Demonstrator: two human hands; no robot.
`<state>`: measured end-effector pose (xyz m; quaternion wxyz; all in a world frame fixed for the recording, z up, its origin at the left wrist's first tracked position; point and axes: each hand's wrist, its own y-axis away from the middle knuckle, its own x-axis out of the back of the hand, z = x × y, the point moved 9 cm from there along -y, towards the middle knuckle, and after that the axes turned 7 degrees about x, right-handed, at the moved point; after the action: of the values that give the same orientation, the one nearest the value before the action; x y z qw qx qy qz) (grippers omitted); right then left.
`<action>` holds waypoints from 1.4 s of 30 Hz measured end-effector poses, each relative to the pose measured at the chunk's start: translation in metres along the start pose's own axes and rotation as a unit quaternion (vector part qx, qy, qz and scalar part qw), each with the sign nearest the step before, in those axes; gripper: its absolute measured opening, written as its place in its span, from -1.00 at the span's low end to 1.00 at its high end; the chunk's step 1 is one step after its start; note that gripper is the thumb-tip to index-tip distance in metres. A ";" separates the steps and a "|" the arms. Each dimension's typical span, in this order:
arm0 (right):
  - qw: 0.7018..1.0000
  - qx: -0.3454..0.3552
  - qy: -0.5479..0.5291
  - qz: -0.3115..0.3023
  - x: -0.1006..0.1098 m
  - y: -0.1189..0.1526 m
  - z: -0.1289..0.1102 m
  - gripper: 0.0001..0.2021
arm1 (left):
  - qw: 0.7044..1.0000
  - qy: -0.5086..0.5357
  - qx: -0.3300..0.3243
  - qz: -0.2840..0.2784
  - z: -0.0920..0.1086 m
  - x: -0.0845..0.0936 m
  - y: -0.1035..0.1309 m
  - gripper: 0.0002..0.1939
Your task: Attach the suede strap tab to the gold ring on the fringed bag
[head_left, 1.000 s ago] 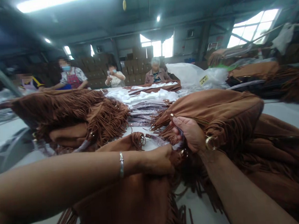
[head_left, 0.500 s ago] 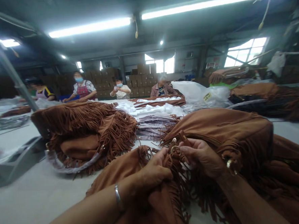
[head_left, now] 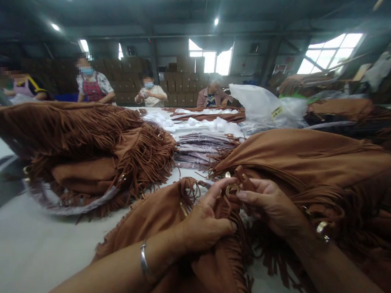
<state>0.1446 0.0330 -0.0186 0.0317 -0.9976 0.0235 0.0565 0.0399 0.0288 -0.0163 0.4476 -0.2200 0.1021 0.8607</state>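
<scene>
A brown fringed bag (head_left: 156, 217) lies in front of me, its zip partly showing. My left hand (head_left: 206, 221) is closed on the bag's fringed edge, fingertips beside a gold metal ring (head_left: 233, 189). Pinched in my right hand (head_left: 272, 206) is a brown strap end (head_left: 243, 176) with small metal studs, right by the ring. Whether the strap passes through the ring I cannot tell. Fringe strands hang below both hands. Another brown fringed bag (head_left: 308, 153) lies just behind my right hand.
Stacked fringed bags (head_left: 82, 135) with a plastic-wrapped handle (head_left: 76, 209) stand at the left. Wrapped straps (head_left: 205, 148) are piled mid-table, near white plastic bags (head_left: 262, 102). Several people work across the table (head_left: 55, 243), with cartons (head_left: 181, 81) behind them.
The view has tipped downward and come nearer. My left fingers have moved up to the ring, and the strap end in my right hand stands closer to it.
</scene>
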 end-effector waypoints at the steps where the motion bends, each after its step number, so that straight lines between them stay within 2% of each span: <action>1: 1.000 -0.002 -0.002 0.004 0.000 0.000 0.000 -0.75 | 1.000 0.002 0.001 0.009 -0.001 0.003 -0.001 -0.28; 4: 1.000 -0.007 -0.012 0.004 -0.001 0.003 -0.002 -0.75 | 0.999 0.017 0.029 0.018 -0.007 0.009 -0.002 -0.40; 8: 1.000 -0.017 -0.018 -0.004 -0.007 0.007 -0.005 -0.75 | 0.995 0.054 0.078 -0.014 -0.015 0.009 0.000 -0.47; 12: 0.998 -0.048 -0.033 -0.015 -0.013 0.008 0.000 -0.76 | 0.984 0.124 0.100 -0.082 -0.016 -0.003 0.001 -0.50; 14: 0.998 -0.052 -0.030 -0.006 -0.011 0.007 0.003 -0.75 | 0.974 0.171 0.113 -0.096 -0.017 -0.009 0.000 -0.64; 15: 0.998 -0.050 -0.025 0.000 -0.010 0.006 0.004 -0.74 | 0.970 0.192 0.125 -0.086 -0.019 -0.009 -0.002 -0.69; 19: 0.998 -0.054 -0.015 -0.006 -0.011 0.004 0.007 -0.74 | 0.954 0.221 0.200 0.003 -0.034 0.000 -0.005 -0.48; 21: 0.998 -0.056 -0.027 -0.015 -0.013 0.005 0.008 -0.76 | 0.949 0.217 0.226 0.005 -0.038 0.002 -0.004 -0.44; 23: 0.997 -0.055 -0.053 -0.019 -0.015 0.005 0.007 -0.77 | 0.943 0.224 0.243 -0.027 -0.041 0.000 -0.003 -0.42; 26: 0.994 -0.051 -0.095 -0.025 -0.018 0.006 0.007 -0.79 | 0.925 0.279 0.249 -0.068 -0.043 -0.002 -0.002 -0.45; 29: 0.994 -0.041 -0.102 -0.027 -0.018 0.006 0.007 -0.81 | 0.916 0.308 0.245 -0.081 -0.045 0.000 -0.001 -0.49; 37: 0.996 -0.039 -0.073 -0.023 -0.020 0.005 0.007 -0.77 | 0.934 0.250 0.246 -0.069 -0.046 0.002 -0.001 -0.46; 42: 0.996 -0.042 -0.080 -0.011 -0.020 0.005 0.006 -0.78 | 0.928 0.279 0.242 -0.056 -0.045 -0.001 -0.001 -0.57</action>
<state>0.1243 0.0295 -0.0223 -0.0073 -0.9906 0.0078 0.1365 0.0541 0.0120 -0.0554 0.4882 -0.3417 0.4156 0.6872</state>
